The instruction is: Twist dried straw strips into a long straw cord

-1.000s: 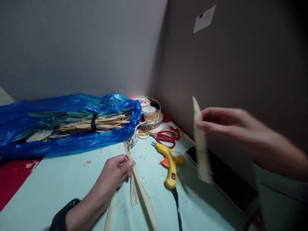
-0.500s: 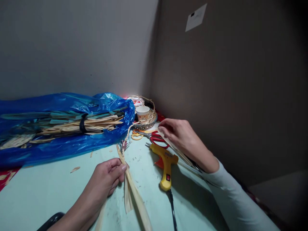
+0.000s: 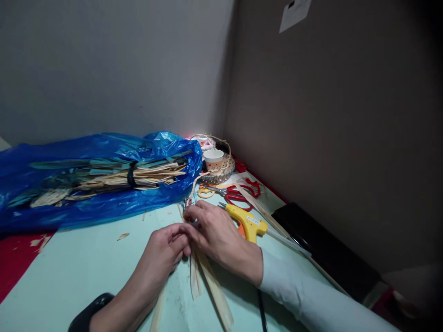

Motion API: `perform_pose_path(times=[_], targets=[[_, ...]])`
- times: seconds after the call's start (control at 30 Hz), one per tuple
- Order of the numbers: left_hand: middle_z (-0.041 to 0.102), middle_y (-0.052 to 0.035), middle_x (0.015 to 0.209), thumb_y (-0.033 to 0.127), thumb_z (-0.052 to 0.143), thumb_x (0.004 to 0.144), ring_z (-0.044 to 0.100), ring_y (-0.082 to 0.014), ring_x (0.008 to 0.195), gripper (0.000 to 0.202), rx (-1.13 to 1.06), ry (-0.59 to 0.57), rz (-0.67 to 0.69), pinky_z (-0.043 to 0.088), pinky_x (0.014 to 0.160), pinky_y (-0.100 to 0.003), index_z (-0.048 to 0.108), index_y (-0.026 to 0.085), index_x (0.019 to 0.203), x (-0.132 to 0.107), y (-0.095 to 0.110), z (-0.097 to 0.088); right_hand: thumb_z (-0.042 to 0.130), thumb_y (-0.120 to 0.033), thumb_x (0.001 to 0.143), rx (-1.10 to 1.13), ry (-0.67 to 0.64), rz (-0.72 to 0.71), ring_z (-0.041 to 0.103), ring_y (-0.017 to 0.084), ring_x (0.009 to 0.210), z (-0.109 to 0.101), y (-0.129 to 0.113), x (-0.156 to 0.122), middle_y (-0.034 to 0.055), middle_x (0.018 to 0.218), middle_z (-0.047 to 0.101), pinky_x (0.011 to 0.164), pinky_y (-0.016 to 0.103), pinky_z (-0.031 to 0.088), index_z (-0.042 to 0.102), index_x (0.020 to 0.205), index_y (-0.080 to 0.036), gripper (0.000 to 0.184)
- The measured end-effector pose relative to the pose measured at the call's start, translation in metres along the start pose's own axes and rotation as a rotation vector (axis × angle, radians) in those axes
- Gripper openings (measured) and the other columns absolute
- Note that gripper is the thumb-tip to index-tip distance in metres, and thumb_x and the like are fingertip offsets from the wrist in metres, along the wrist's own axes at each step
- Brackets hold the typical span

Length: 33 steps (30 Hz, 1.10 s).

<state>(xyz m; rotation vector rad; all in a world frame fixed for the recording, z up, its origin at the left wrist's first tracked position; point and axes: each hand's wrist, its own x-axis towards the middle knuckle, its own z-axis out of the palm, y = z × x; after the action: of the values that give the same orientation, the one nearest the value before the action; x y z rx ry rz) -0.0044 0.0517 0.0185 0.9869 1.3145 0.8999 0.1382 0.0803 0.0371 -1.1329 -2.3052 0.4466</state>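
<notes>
Over the tabletop [image 3: 104,263], the left hand [image 3: 168,246] pinches pale strips [image 3: 213,288], the right hand [image 3: 219,235] touching, its grip hidden

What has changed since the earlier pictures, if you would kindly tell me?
The right hand has let go of a pale, flat strip, which now lies to the right of the yellow glue gun, and has moved left to join the left hand at the narrow pale strips. The left hand keeps hold of them; the glue gun, red-handled metal scissors and blue plastic bag stayed put.
</notes>
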Motion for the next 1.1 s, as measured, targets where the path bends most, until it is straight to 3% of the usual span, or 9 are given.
perform_pose_path(times=[0.13, 0.23, 0.4, 0.53, 0.7, 1.1], targets=[[0.049, 0.0071, 0.051, 0.035, 0.062, 0.071, 0.023, -0.0016, 0.038, 0.021, -0.021, -0.002, -0.013, 0.01, 0.038, -0.017, 0.053, 0.017, 0.07, 0.0, -0.003, -0.002, 0.052, -0.021, 0.09, 0.208, 0.063, -0.015, 0.051, 0.014, 0.08, -0.002, 0.001, 0.001, 0.0018, 0.085, 0.058, 0.071, 0.024, 0.036, 0.059, 0.082, -0.017, 0.011], [0.049, 0.0067, 0.054, 0.041, 0.062, 0.075, 0.019, -0.0011, 0.038, 0.026, -0.016, -0.024, -0.021, 0.008, 0.038, -0.017, 0.055, 0.016, 0.071, -0.003, 0.0, -0.002, 0.05, -0.021, 0.091, 0.486, 0.076, 0.098, 0.05, 0.011, 0.071, -0.015, 0.007, 0.004, -0.0012, 0.076, 0.057, 0.067, 0.023, 0.036, 0.057, 0.078, -0.017, 0.015], [0.05, 0.005, 0.057, 0.041, 0.062, 0.078, 0.017, -0.0011, 0.04, 0.03, -0.025, -0.031, -0.037, 0.009, 0.038, -0.018, 0.057, 0.014, 0.065, -0.005, 0.006, -0.002, 0.052, -0.025, 0.089, 0.858, -0.038, 0.336, 0.048, 0.01, 0.062, -0.039, 0.02, 0.001, -0.0012, 0.069, 0.057, 0.06, 0.022, 0.036, 0.057, 0.075, -0.014, 0.018], [0.05, 0.004, 0.058, 0.037, 0.063, 0.078, 0.016, -0.0016, 0.041, 0.027, -0.03, -0.038, -0.075, 0.009, 0.04, -0.018, 0.059, 0.014, 0.064, -0.003, 0.003, -0.006, 0.056, -0.027, 0.085, 0.767, -0.148, 0.368, 0.047, 0.01, 0.061, -0.032, 0.022, -0.009, -0.0009, 0.067, 0.058, 0.059, 0.022, 0.036, 0.063, 0.076, -0.014, 0.017], [0.056, 0.0013, 0.064, 0.034, 0.066, 0.074, 0.018, -0.0012, 0.04, 0.022, -0.054, -0.012, -0.11, 0.011, 0.04, -0.019, 0.06, 0.015, 0.065, -0.002, 0.001, -0.006, 0.06, -0.025, 0.081, 0.535, -0.161, 0.363, 0.049, 0.01, 0.063, -0.015, 0.013, -0.017, -0.0011, 0.067, 0.058, 0.057, 0.021, 0.034, 0.062, 0.075, -0.016, 0.011], [0.055, 0.0037, 0.06, 0.032, 0.064, 0.075, 0.021, -0.0017, 0.039, 0.016, -0.084, -0.047, -0.056, 0.012, 0.038, -0.016, 0.061, 0.016, 0.078, -0.005, 0.005, -0.005, 0.054, -0.028, 0.085, 0.489, -0.159, 0.343, 0.051, 0.011, 0.067, -0.005, 0.008, -0.02, -0.0005, 0.07, 0.061, 0.058, 0.022, 0.033, 0.059, 0.075, -0.017, 0.016]])
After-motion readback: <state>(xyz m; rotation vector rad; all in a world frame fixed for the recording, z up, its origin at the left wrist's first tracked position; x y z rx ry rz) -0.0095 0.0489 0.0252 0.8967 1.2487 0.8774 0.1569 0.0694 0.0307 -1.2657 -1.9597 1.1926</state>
